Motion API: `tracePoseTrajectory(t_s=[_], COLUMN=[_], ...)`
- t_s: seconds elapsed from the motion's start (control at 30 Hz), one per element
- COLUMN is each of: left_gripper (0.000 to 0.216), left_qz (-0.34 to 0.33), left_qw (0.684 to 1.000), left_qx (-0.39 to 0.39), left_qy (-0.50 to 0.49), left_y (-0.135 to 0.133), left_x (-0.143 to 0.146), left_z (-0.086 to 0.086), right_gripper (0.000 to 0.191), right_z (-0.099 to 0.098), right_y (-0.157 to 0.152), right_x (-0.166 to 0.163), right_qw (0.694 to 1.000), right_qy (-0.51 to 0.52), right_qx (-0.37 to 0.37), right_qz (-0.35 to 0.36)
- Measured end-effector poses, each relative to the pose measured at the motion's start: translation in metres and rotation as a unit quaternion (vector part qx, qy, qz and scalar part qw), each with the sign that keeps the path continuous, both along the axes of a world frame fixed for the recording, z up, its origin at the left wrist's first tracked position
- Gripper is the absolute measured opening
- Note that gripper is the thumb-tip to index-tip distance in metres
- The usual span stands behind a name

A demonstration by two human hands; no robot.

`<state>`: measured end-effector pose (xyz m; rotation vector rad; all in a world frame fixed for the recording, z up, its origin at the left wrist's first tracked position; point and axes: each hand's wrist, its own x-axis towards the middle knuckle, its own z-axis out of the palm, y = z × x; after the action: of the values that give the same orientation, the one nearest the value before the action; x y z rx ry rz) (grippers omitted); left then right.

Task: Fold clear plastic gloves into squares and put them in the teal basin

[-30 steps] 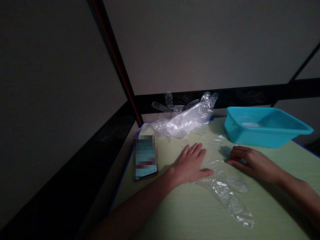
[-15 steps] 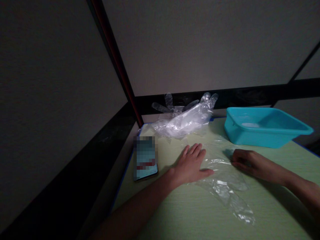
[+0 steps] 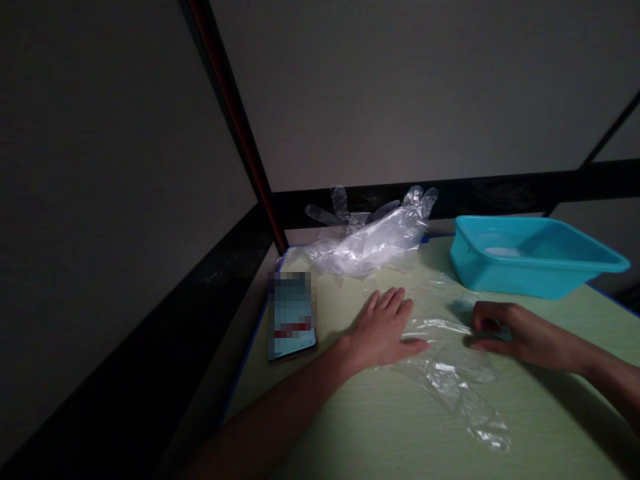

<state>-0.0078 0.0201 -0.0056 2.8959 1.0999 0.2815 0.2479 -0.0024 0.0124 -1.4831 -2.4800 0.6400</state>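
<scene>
The screen of a dark-edged rectangular phone (image 3: 295,343) is pixelated, its writing unreadable. A clear, crinkled thin-plastic glove (image 3: 453,383) lies on the pale green, faintly grained table (image 3: 370,420), partly under the person's left hand (image 3: 383,332), flat with fingers extended. The right hand (image 3: 523,335) curls narrowly at the glove's right side; whether it pinches the film cannot be told. Beyond sit heaped transparent plastic gloves (image 3: 370,243) and a smooth turquoise plastic basin (image 3: 510,275).
</scene>
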Motion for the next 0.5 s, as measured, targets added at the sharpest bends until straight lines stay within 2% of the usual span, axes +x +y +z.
tracePoseTrajectory(t_s=[0.17,0.4,0.5], left_gripper=[0.068,0.067,0.068], left_qz=[0.007,0.003,0.001], left_qw=[1.000,1.000,1.000], left_qx=[0.001,-0.003,-0.002], left_qy=[0.011,0.004,-0.003], left_y=[0.0000,0.0000,0.0000], left_x=[0.0004,-0.0002,-0.0004], left_z=[-0.0004,-0.0001,-0.0003], right_gripper=[0.023,0.022,0.021], right_z=[-0.0054,-0.0045,-0.0030], right_y=[0.0003,-0.0011,-0.0027], right_x=[0.0011,-0.0039,-0.0050], right_qw=[0.999,0.999,1.000], right_qy=[0.023,0.027,0.027], right_qx=[-0.039,-0.014,0.004], right_qz=[0.022,0.030,0.010])
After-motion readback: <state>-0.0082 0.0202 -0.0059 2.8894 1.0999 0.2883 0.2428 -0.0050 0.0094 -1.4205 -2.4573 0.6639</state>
